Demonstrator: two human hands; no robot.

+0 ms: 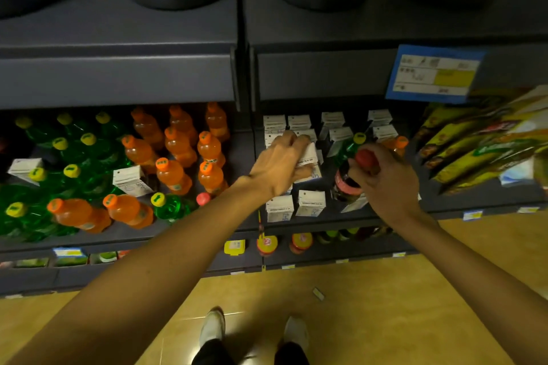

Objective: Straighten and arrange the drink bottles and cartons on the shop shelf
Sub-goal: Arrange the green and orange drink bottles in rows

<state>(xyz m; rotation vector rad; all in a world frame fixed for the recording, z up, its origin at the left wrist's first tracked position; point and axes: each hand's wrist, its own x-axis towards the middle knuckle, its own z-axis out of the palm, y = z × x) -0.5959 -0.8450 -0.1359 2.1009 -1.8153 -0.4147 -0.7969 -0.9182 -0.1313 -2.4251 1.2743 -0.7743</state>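
Left hand: the left hand (281, 164) reaches into the right bay of the dark grey metal shelf (326, 218); its fingers are curled around the top of a small white drink carton (310, 154) and grip it.
Held carton: it is in the middle of the group of white cartons, tilted a little, above the two front white cartons (293, 207) that stand upright at the shelf edge.
Right hand: the right hand (385, 178) holds the neck of a dark cola bottle with a red cap and red label (347, 184); fingers and thumb are wrapped around it just under the cap.
Cola bottle: it stands on the same bay, just right of the cartons, near a green bottle with a yellow cap (351, 145).
Left bay: orange soda bottles with orange caps (175, 175) and green bottles are mixed, several lying down; a stray white carton (130, 181) lies between them.
Far right: yellow snack packets (474, 151) lean on the shelf.
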